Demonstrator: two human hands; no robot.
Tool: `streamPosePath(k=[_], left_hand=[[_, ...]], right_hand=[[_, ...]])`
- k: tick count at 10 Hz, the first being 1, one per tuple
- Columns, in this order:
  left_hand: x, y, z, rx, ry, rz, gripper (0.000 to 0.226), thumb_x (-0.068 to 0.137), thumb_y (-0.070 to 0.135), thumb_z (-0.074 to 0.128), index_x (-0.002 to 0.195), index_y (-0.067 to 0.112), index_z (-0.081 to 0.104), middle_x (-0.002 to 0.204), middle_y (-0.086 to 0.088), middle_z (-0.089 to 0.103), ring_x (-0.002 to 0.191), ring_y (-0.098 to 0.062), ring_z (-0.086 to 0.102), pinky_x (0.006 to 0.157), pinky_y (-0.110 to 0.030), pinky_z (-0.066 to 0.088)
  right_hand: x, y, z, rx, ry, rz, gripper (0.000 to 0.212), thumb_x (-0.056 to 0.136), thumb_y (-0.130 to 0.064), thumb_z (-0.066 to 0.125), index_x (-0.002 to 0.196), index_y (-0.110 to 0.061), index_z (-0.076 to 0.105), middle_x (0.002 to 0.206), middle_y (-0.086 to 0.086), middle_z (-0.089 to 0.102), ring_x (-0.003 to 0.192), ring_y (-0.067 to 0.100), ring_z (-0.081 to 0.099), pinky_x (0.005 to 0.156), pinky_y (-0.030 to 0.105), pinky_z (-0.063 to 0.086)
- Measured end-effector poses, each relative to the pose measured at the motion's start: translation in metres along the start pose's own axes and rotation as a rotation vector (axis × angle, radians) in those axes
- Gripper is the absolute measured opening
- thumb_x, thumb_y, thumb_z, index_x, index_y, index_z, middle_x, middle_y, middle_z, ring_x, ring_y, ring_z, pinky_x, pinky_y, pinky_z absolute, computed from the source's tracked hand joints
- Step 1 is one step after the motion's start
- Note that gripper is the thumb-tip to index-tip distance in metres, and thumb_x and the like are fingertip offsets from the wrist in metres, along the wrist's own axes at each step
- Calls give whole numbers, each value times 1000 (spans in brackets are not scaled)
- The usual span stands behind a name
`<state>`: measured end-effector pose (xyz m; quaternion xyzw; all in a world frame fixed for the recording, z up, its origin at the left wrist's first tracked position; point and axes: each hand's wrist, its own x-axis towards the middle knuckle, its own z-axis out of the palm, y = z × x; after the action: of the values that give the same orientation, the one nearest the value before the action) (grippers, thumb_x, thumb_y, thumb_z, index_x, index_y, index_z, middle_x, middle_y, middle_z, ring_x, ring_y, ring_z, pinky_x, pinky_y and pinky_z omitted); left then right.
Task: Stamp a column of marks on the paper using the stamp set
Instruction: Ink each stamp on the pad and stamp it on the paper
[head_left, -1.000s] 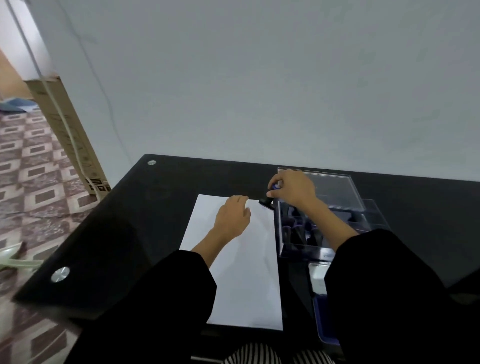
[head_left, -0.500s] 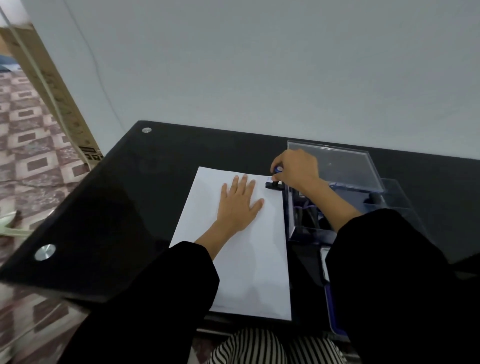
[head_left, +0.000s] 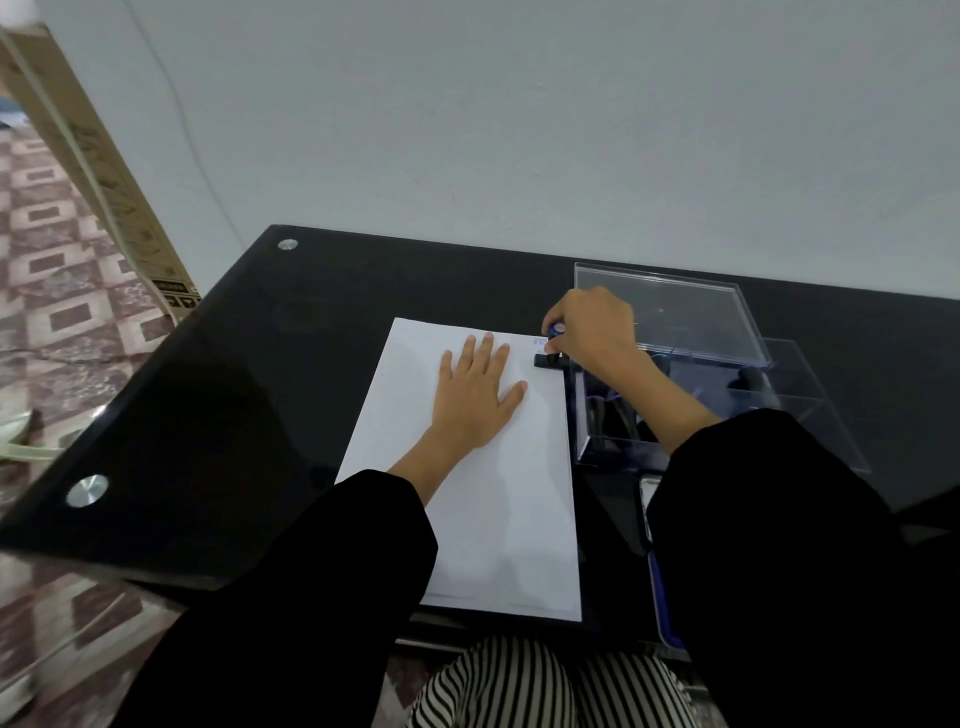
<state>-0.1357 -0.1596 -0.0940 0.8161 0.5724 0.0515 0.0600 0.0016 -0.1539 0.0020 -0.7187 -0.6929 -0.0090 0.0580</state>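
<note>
Stamp (head_left: 548, 360) meets the paper (head_left: 488, 519) at its far right edge, gripped in right hand (head_left: 592, 332); left hand (head_left: 475, 402) lies flat, fingers (head_left: 486, 349) straight.

White paper (head_left: 467, 519) on a glossy black table (head_left: 234, 415) that has round silver fittings (head_left: 87, 489). A small blue mark (head_left: 539, 342) shows on the paper. The stamp (head_left: 548, 360) has a black base and a blue top. The stamp case (head_left: 675, 312) is clear plastic with dark pieces inside. The sleeves (head_left: 311, 597) are black, and the lap fabric (head_left: 519, 686) is striped black and white. The wall (head_left: 519, 130) is pale grey-blue. The floor (head_left: 62, 312) has brown and cream geometric tiles. The cardboard box (head_left: 104, 171) is tan.
</note>
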Motion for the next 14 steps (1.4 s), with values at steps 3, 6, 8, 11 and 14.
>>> streamPosePath(k=[3, 6, 8, 11, 14], left_hand=[[0, 1, 0, 14, 4, 2, 62, 98, 51, 17, 151, 20, 6, 159, -3, -2, 146, -24, -4, 117, -43, -1], [1, 0, 2, 34, 4, 8, 63, 98, 52, 17, 151, 20, 4, 159, -3, -2, 146, -24, -4, 117, -43, -2], [1, -1, 2, 30, 1, 6, 63, 98, 52, 17, 151, 20, 4, 159, -3, -3, 146, -24, -5, 117, -43, -2], [1, 0, 2, 40, 4, 11, 64, 97, 53, 17, 151, 20, 5, 159, -4, -2, 146, -25, -4, 117, -44, -1], [1, 0, 3, 49, 5, 9, 64, 97, 53, 17, 151, 19, 5, 159, -4, -2, 146, -25, -4, 117, -44, -1]], right_hand=[[1, 1, 6, 17, -14, -48, 23, 85, -20, 67, 106, -13, 71, 106, 11, 66, 103, 26, 59, 69, 26, 40], [6, 4, 0, 0, -62, -114, 21, 83, -24, 68, 102, -13, 72, 103, 10, 67, 101, 26, 60, 70, 27, 42], [-2, 5, 6, 19, -21, -101, 20, 86, -23, 65, 103, -14, 70, 106, 12, 64, 109, 24, 52, 78, 30, 45], [-5, 5, 8, 57, 0, -80, 18, 87, -17, 64, 104, -13, 71, 108, 12, 64, 109, 25, 52, 79, 29, 45], [-10, 5, 11, 56, 47, -72, 21, 87, -22, 64, 106, -16, 70, 101, 12, 62, 103, 24, 52, 79, 27, 42]])
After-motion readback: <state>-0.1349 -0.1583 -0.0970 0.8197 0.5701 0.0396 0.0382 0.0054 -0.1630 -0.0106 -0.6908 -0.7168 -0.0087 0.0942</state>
